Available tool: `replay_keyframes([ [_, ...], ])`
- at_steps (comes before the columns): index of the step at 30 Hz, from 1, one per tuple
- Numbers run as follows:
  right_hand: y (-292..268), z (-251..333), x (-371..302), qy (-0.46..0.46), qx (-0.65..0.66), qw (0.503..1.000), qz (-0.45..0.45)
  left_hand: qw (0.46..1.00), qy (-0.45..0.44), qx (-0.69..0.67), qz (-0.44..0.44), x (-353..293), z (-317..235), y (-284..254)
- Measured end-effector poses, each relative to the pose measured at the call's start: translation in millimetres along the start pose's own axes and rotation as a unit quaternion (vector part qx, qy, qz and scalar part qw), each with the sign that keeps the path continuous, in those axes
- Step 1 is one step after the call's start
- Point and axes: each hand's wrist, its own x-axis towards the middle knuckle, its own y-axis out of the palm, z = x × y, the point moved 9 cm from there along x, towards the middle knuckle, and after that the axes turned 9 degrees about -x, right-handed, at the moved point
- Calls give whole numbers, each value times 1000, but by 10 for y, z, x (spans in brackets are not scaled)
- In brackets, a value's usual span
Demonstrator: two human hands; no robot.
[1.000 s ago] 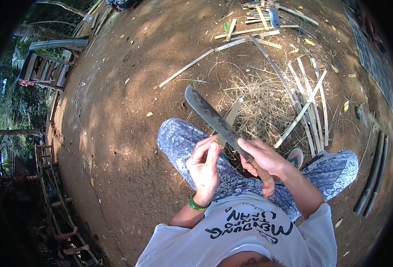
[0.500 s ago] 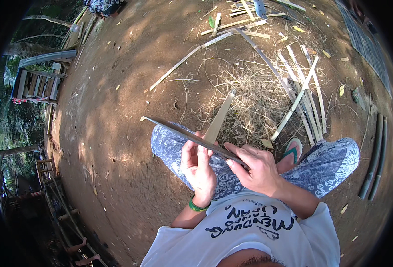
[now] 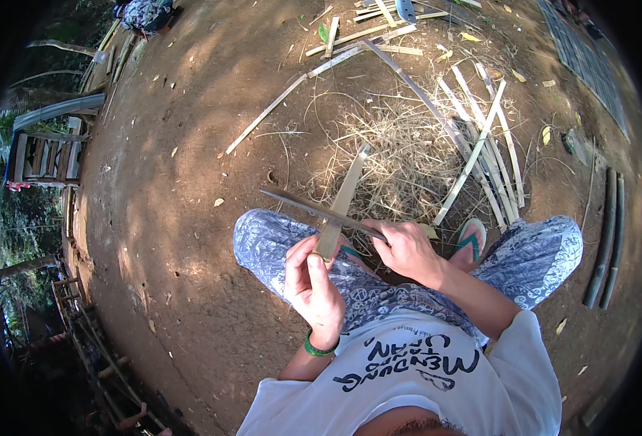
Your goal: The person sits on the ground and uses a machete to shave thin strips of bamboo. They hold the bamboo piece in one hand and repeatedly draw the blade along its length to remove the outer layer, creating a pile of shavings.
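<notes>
My left hand (image 3: 312,287) pinches the near end of a flat, pale bamboo strip (image 3: 351,178) between thumb and fingers. The strip points away from me, its far tip over a heap of thin shavings (image 3: 401,156). My right hand (image 3: 411,253) is closed round the handle of a machete (image 3: 292,203), which its fingers hide. The long dark blade points left and crosses the strip just beyond my left fingertips. Whether its edge bites into the strip I cannot tell. Both hands are above my lap in patterned blue trousers (image 3: 270,247).
Beside the shavings, several split bamboo strips (image 3: 489,142) lie crossed on the brown ground. More pieces lie at the top near a blue object (image 3: 406,10). Two dark poles (image 3: 606,240) rest at the right. A person (image 3: 145,14) is at the far upper left.
The machete has slid away from my left fingers along the bamboo strip, with my right hand moving slightly forward. My left hand has drawn back toward me. The whole view has shifted a little.
</notes>
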Motion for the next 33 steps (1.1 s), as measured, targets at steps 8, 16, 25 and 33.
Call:
replay_keyframes([
  [8, 437, -896, 356, 93, -114, 985, 91, 1000, 13, 4, 8, 51, -12, -76],
  [16, 799, -1891, 351, 217, -194, 947, 134, 993, 27, 108, 33, 241, -121, 51],
  [25, 972, -2311, 325, 188, -213, 949, 138, 993, 52, 106, 27, 365, -184, 145],
  [33, 1064, -2103, 471, 296, -13, 940, 170, 983, 68, -167, 28, 1038, 139, 271],
])
